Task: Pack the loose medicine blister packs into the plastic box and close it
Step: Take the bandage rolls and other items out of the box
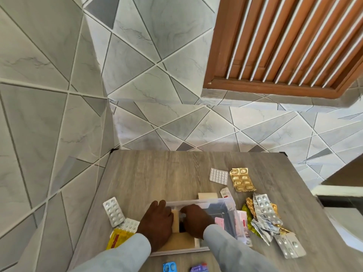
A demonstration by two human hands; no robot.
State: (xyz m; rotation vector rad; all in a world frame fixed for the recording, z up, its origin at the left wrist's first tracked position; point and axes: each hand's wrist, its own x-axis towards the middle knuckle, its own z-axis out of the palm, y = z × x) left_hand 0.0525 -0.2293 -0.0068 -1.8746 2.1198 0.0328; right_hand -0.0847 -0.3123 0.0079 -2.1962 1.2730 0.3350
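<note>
A clear plastic box (225, 205) stands on the grey wooden table (157, 173), with packs and a dark item inside. Both hands are over its left half. My left hand (156, 224) lies palm-down at the box's left end, fingers curled over the rim. Reaching into the box, my right hand (194, 218) has its fingers bent; what they hold is hidden. Loose blister packs lie around: a silver one (113, 211) to the left, a white one (218, 175) and a gold one (242, 179) behind, and a silver heap (267, 216) to the right.
A yellow-red pack (117, 237) lies by my left sleeve. A blue blister (170, 267) and a purple pack (198, 268) sit at the near edge. Tiled walls close in behind and to the left of the table. A brown louvred shutter (284, 46) hangs upper right.
</note>
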